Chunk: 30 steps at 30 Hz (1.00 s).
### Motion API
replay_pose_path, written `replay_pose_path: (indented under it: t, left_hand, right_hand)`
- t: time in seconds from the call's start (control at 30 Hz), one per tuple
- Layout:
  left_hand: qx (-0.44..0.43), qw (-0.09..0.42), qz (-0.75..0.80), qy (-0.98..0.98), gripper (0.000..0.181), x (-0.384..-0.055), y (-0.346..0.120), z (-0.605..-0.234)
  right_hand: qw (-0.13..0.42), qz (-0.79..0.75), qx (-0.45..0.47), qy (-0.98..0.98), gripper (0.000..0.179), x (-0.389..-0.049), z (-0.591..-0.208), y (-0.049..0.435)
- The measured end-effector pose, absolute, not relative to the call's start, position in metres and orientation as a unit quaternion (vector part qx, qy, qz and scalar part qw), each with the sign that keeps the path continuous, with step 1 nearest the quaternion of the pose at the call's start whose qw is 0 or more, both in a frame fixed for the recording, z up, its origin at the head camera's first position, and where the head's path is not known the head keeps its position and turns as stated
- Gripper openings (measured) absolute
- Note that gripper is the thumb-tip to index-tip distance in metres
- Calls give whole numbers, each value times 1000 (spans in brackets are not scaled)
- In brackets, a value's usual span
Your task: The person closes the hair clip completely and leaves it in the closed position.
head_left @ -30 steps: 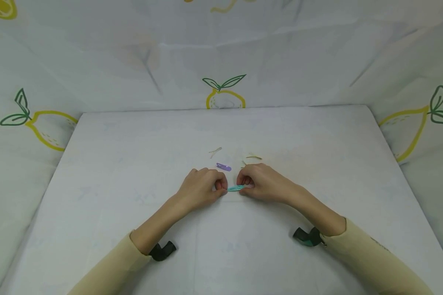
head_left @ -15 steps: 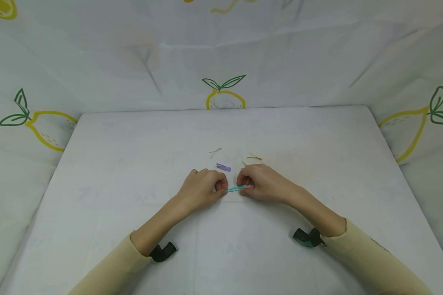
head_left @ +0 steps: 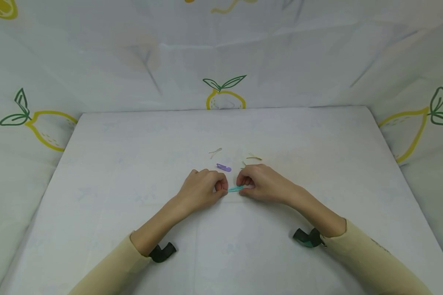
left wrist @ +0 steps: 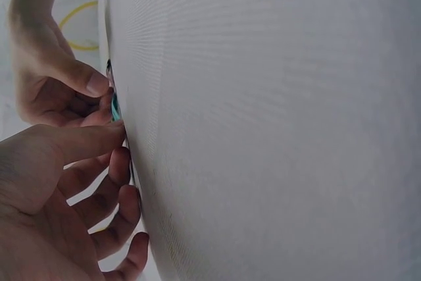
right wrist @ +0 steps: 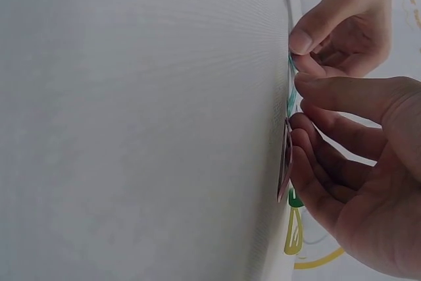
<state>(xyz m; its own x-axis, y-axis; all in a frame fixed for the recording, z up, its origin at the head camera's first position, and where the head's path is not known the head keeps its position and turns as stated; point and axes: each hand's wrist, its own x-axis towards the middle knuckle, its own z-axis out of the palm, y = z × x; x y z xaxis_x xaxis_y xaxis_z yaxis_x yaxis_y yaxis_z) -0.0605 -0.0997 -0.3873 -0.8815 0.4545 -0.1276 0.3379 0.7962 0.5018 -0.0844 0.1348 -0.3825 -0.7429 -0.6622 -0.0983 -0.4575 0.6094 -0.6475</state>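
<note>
A teal snap hair clip [head_left: 235, 189] lies lengthwise between my two hands near the middle of the table. My left hand [head_left: 203, 186] pinches its left end between thumb and forefinger. The right end sits between the thumb and forefinger of my right hand [head_left: 263, 183], which covers part of it. In the left wrist view only a short teal piece of the clip [left wrist: 116, 108] shows between both hands. The right wrist view has my right thumb and fingers closing from two sides on the clip [right wrist: 292, 100], low at the tabletop.
Beyond my hands lie a purple snap clip [head_left: 223, 167], a pale open-looking clip [head_left: 215, 152] and a yellowish clip [head_left: 254, 157]. A pinkish clip [right wrist: 285, 166] and a yellow one [right wrist: 293, 231] appear beside my right fingers. Lemon-printed cloth [head_left: 299, 61] surrounds the white table [head_left: 133, 143].
Both hands stay in nearly the same place. The teal clip looks slightly turned between the fingers; the other clips have not moved.
</note>
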Motion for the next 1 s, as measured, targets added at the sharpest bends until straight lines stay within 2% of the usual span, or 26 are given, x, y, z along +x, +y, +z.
replay_pose_path:
  t: [1.0]
  left_hand:
    - [216, 108, 248, 938, 11, -65, -104, -385]
  right_hand:
    - [136, -307, -302, 892, 17, -90, -375, 125]
